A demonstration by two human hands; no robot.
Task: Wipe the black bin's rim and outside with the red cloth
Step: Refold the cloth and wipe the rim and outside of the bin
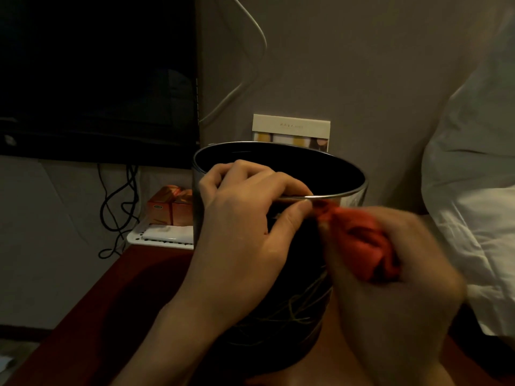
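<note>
Left hand (pixel 245 218): fingers curled over the near rim of the black bin (pixel 342 174), thumb outside, gripping it. Right hand (pixel 390 277), blurred: clutches the bunched red cloth (pixel 362 235) against the bin's outer wall just under the rim. Bin stands upright on a reddish table (pixel 111 302); orange boxes (pixel 170 207) and white tray (pixel 161 238) behind.

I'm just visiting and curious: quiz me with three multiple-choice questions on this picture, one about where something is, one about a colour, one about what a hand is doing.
1. Where are the orange boxes?
A. inside the bin
B. left of the bin, beyond the white tray
C. on the bedding

2. What colour is the cloth?
A. blue
B. white
C. red

3. What is the left hand doing?
A. gripping the bin's rim
B. lying flat on the table
C. holding the cable

Answers: 1 B, they stand beside the bin past the tray. 2 C, it is bunched red in the right hand. 3 A, its fingers curl over the rim.
</note>
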